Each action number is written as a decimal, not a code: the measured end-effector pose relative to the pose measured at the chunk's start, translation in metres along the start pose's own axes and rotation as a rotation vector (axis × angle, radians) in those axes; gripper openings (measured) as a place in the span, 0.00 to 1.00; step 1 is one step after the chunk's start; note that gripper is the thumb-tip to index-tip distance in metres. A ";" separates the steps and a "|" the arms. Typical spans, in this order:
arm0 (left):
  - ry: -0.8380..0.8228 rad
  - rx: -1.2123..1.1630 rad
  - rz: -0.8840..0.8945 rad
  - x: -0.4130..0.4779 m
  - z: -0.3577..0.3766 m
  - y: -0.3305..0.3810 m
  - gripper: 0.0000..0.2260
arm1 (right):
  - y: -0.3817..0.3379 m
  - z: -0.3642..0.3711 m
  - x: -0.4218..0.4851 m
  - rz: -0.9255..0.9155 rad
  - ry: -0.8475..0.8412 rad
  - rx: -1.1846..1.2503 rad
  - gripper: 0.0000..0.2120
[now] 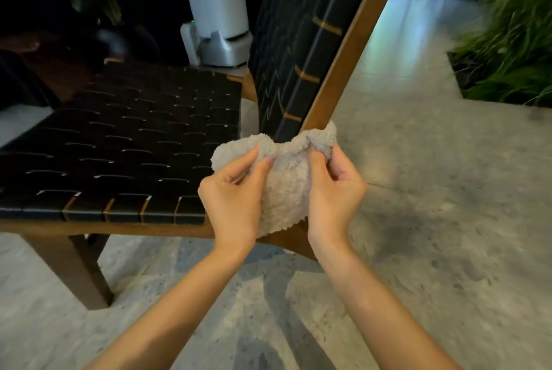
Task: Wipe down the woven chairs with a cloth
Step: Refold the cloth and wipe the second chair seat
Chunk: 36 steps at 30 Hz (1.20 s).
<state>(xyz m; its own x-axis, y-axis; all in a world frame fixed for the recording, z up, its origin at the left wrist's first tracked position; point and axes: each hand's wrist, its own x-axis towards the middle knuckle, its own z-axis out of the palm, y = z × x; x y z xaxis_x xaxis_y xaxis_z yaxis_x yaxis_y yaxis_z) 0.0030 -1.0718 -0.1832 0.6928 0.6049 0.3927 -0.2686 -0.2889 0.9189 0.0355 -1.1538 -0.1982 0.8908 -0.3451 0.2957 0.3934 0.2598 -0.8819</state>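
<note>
A fluffy off-white cloth (285, 184) hangs between both hands in front of the chair's rear corner. My left hand (231, 205) pinches its left edge with thumb and fingers. My right hand (334, 190) grips its upper right edge with curled fingers. The woven chair (134, 136) has a black strap seat on a brown wooden frame. Its black woven backrest (301, 41) leans up to the right along a wooden rail. The cloth's top edge is level with the foot of the backrest; contact cannot be judged.
A white floor appliance (218, 11) stands behind the chair. Dark potted plants fill the far left. A planter with long grass (513, 41) lies at the right. Pale speckled stone floor (418, 160) runs to the right and toward a bright doorway.
</note>
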 end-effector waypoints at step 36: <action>-0.022 -0.222 0.671 0.090 0.098 0.179 0.12 | -0.163 0.028 0.143 -0.327 0.007 0.243 0.09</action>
<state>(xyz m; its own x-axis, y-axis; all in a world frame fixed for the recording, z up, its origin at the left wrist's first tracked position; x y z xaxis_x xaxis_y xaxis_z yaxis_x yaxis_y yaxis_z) 0.0824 -1.1417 0.0126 0.3426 0.3333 0.8784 -0.7712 -0.4342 0.4656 0.1052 -1.2207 -0.0018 0.7083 -0.4511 0.5429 0.6989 0.3407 -0.6288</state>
